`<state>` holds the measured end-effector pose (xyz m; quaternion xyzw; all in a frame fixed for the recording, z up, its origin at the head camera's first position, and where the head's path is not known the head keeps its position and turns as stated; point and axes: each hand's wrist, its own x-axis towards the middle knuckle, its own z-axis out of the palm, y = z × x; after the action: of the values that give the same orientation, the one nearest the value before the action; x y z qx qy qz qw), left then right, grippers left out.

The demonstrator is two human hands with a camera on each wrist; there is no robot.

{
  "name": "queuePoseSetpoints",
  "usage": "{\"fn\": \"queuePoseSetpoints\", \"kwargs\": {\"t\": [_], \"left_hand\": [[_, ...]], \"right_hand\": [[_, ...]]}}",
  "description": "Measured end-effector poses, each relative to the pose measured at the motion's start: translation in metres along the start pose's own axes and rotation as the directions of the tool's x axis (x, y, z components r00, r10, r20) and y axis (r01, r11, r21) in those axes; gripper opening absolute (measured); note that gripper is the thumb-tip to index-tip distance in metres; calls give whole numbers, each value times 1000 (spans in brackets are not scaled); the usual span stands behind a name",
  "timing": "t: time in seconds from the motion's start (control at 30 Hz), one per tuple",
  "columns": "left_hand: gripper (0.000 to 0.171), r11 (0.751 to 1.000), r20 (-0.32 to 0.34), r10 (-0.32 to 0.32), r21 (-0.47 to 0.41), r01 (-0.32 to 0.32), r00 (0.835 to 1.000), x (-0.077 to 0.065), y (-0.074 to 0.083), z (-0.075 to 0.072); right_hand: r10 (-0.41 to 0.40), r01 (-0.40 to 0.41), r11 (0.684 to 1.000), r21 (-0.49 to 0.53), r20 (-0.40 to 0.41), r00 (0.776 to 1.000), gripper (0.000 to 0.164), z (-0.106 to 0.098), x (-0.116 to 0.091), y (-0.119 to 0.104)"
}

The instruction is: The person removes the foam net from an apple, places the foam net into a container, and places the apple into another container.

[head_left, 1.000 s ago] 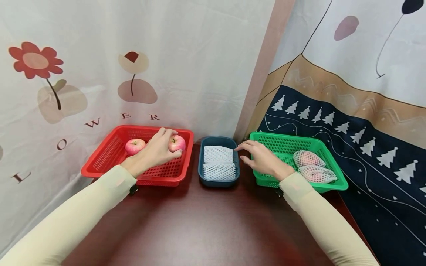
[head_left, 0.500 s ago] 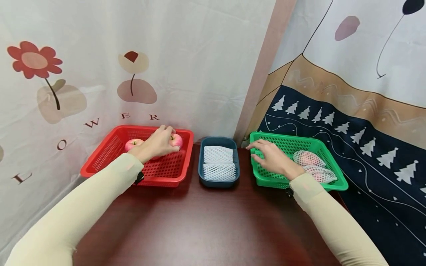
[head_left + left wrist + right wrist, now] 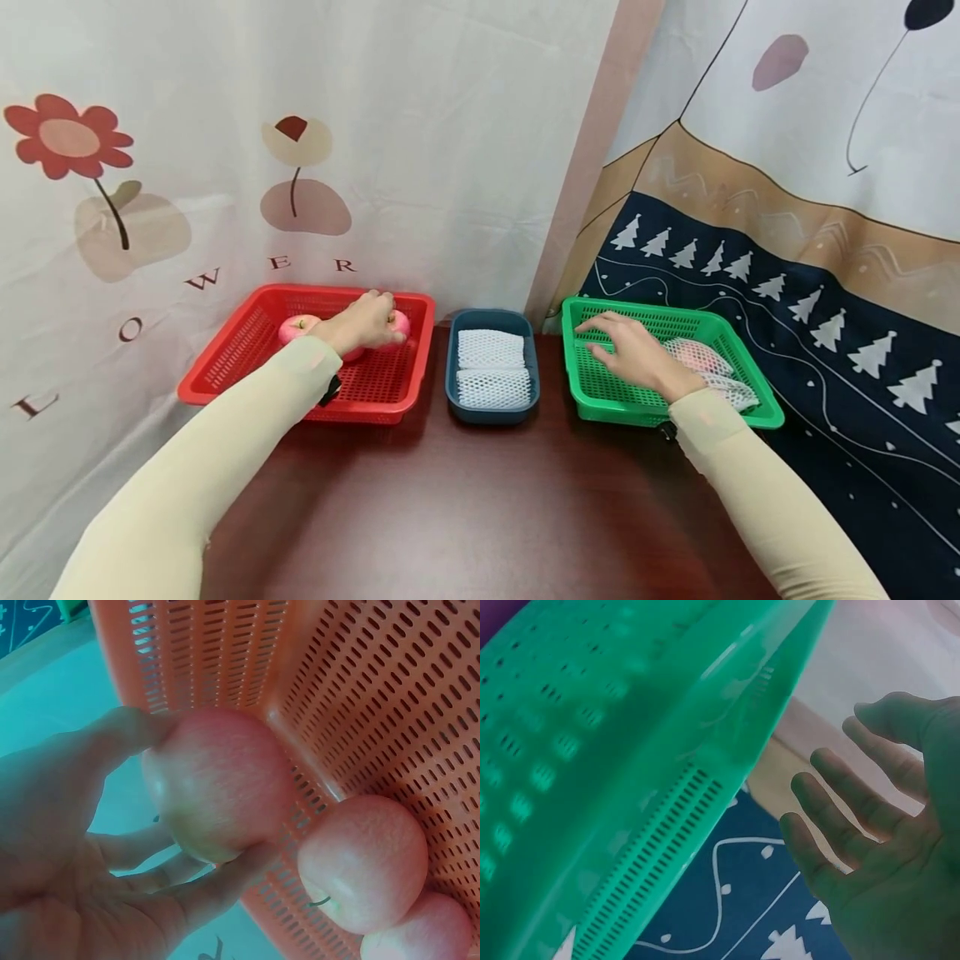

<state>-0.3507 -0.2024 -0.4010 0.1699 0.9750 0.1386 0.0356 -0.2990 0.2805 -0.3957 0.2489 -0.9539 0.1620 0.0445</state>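
Observation:
My left hand [image 3: 362, 323] grips a pink-red apple [image 3: 225, 780] between thumb and fingers, inside the right part of the red basket [image 3: 375, 407]. Two more apples, one [image 3: 364, 862] with its stem showing and another [image 3: 424, 934] behind it, lie in the basket beside the held one. In the head view the hand and wrist partly hide the apples. Over the green basket [image 3: 600, 410], my right hand [image 3: 630, 354] hovers with relaxed, spread fingers and holds nothing. Two fruits in white foam nets [image 3: 701, 357] lie at that basket's right end, partly covered by the hand and wrist.
Between the baskets stands a dark blue tray [image 3: 492, 415] with white foam net sleeves [image 3: 492, 350] stacked in two rows. All stand on a dark red-brown table [image 3: 480, 500], near a printed curtain [image 3: 450, 167] at the back.
My left hand has lowered a little with the apple, deeper into the red basket. My right hand has moved right, from beside the blue tray to over the green basket.

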Motion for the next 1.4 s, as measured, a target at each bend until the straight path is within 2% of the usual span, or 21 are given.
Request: {"fn": "queuePoseSetpoints", "kwargs": {"t": [0.13, 0.4, 0.6, 0.77, 0.87, 0.97, 1.1, 1.17, 1.3, 1.4], "left_hand": [[37, 1000, 32, -13, 15, 12, 999, 3, -3, 0], [34, 999, 94, -48, 17, 47, 994, 4, -3, 0], [29, 995, 126, -99, 29, 96, 987, 5, -2, 2], [26, 993, 157, -107, 63, 98, 982, 6, -1, 1], [27, 992, 174, -111, 80, 98, 979, 6, 0, 0], [37, 992, 177, -111, 85, 97, 978, 5, 2, -2], [58, 991, 163, -114, 84, 101, 980, 1, 6, -5], [59, 992, 142, -106, 85, 94, 984, -2, 11, -7], [57, 994, 57, -63, 91, 58, 996, -5, 23, -9], [61, 995, -6, -37, 89, 37, 999, -7, 34, -9]], "right_hand": [[18, -18, 1000, 2, 3, 1000, 36, -2, -3, 9], [42, -42, 999, -9, 7, 999, 36, -4, -9, 24], [51, -51, 999, -18, 6, 999, 36, -7, -11, 29], [63, -63, 998, -17, 8, 998, 37, -10, -13, 31], [69, -69, 997, -20, 6, 998, 37, -11, -14, 33], [77, -77, 997, -15, 7, 997, 37, -14, -15, 34], [87, -87, 996, -7, 15, 996, 38, -16, -16, 37], [101, -101, 995, -6, 23, 995, 39, -17, -17, 40], [128, -128, 992, -6, 24, 991, 41, -19, -19, 48], [143, -142, 990, -8, 27, 989, 42, -21, -22, 53]]}}
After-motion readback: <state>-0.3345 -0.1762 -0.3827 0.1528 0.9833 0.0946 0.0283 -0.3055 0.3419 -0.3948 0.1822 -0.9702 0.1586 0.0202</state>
